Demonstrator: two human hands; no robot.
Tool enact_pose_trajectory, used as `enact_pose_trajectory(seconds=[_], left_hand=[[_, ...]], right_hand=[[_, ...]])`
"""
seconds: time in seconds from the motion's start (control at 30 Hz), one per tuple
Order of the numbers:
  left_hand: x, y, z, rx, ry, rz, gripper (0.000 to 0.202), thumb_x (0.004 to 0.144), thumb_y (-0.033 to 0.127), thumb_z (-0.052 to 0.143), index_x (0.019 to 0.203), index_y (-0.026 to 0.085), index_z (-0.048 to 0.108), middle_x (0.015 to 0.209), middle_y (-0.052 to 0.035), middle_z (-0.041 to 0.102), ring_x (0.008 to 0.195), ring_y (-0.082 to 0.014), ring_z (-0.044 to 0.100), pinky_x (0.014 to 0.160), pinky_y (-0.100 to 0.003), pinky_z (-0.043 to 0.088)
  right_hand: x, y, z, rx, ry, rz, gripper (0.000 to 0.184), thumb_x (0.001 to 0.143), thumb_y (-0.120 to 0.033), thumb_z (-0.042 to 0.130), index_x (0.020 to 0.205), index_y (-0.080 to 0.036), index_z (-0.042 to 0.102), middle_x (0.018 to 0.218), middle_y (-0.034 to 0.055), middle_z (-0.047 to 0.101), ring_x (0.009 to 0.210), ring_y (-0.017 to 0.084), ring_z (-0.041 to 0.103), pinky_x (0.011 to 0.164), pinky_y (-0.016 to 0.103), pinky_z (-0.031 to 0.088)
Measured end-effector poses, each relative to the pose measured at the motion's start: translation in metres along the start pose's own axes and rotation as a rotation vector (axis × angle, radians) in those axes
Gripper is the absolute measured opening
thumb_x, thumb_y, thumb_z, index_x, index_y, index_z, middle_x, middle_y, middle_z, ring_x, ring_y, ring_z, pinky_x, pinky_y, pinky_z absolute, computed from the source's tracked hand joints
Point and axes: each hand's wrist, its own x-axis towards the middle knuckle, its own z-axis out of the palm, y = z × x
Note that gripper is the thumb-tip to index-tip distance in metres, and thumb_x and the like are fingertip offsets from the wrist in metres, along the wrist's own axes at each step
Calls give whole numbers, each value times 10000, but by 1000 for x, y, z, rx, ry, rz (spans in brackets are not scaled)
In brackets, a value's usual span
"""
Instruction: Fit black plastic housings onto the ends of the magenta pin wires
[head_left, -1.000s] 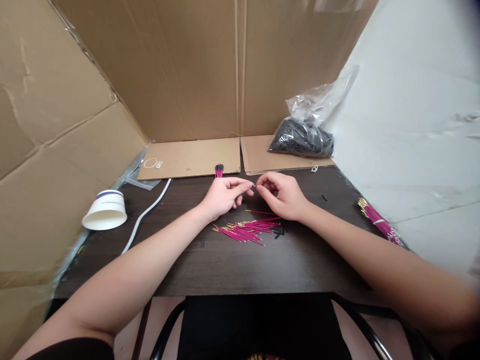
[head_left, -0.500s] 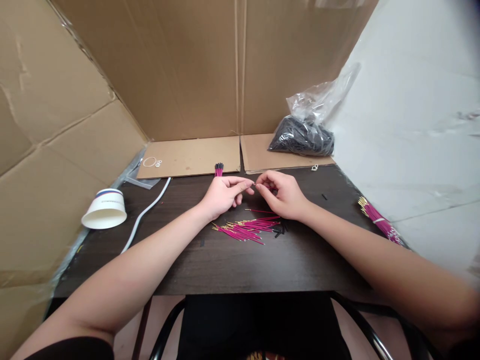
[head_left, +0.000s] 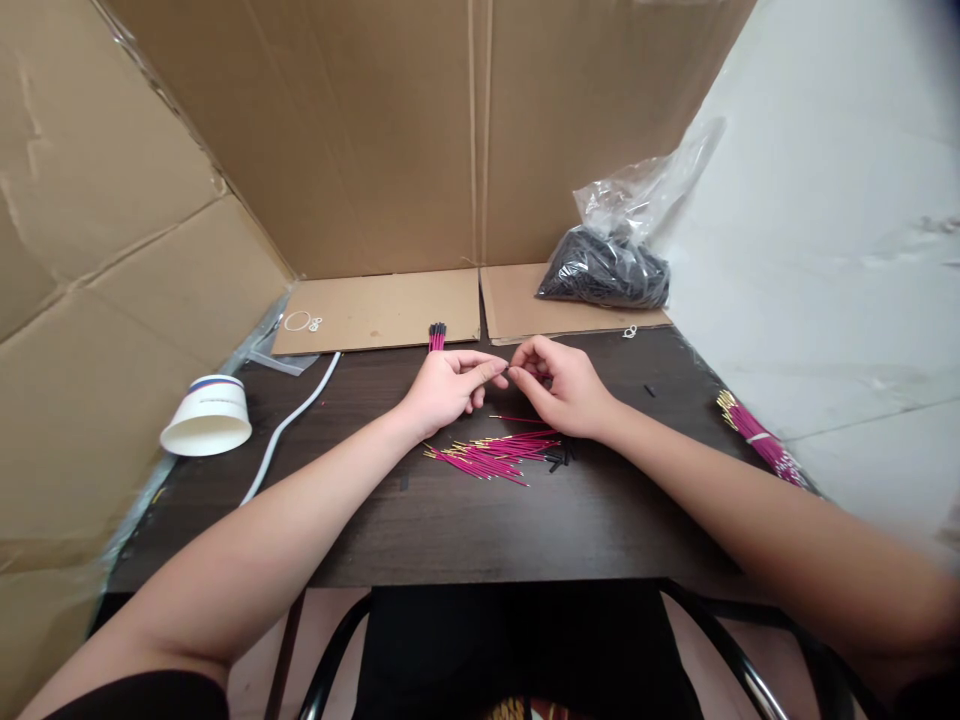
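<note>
My left hand (head_left: 448,385) and my right hand (head_left: 564,385) meet fingertip to fingertip above the dark table (head_left: 450,520), both pinched on a tiny piece I cannot name. Just below them lies a loose pile of pink wires with gold tips (head_left: 495,455), with a few short black sleeves (head_left: 559,460) at its right end. A small bunch of pink wires with black ends (head_left: 436,338) pokes out behind my left hand.
A clear bag of black parts (head_left: 607,270) sits on cardboard at the back right. A bound pink wire bundle (head_left: 757,440) lies at the right edge. An overturned paper cup (head_left: 208,415) and a white cable (head_left: 289,425) are at the left. Cardboard walls enclose the back and left.
Both hands stay pinched together at the same spot; only the view has shifted slightly.
</note>
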Motion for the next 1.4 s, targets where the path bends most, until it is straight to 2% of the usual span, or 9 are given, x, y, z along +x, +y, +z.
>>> enact_pose_trajectory(seconds=[0.27,0.77,0.97,1.1,1.2,1.27,1.4], left_hand=[[0,0,1,7,18,-1,235,950,374,834,982,143,855,934,-103,837,508,-67,553,446,-207,417],[2,-1,0,22,7,-3,241,962,382,828,987,143,849,948,-103,835,512,-65,555,449,-211,415],[1,0,-3,-7,-38,-5,394,886,384,900,1161,115,813,938,-108,819,536,-84,590,445,-217,437],[0,1,-2,26,-46,-44,365,849,310,916,1136,115,803,805,-60,767,547,-95,597,453,-212,448],[-1,2,0,62,-49,-57,313,848,276,906,1105,127,809,860,-66,785,552,-92,604,465,-221,463],[-2,1,1,86,-65,-40,276,857,283,898,1078,138,818,880,-68,797,554,-90,601,480,-229,471],[-3,-1,3,120,-85,6,228,862,307,888,1022,151,841,818,-51,791,557,-93,585,505,-236,468]], right_hand=[[1,-1,-4,-55,-8,-5,60,979,-222,680,970,-223,620,769,-12,595,682,153,522,658,312,445],[1,-2,-4,-65,-15,-33,60,1007,-208,662,949,-220,654,767,-2,628,673,157,544,642,307,448],[3,-3,-6,-73,84,-23,78,999,-246,698,930,-211,686,858,29,621,751,176,558,709,335,464],[4,-1,-5,47,96,125,138,999,-333,720,946,-206,718,795,6,612,723,165,540,703,330,447],[5,1,-1,233,64,261,236,980,-433,741,965,-198,731,840,26,705,735,164,591,694,322,473],[7,2,0,335,44,305,303,944,-495,777,951,-196,733,879,41,739,754,166,619,708,326,499],[9,0,-1,470,0,364,416,884,-593,836,927,-192,732,825,31,730,693,147,600,663,314,508]])
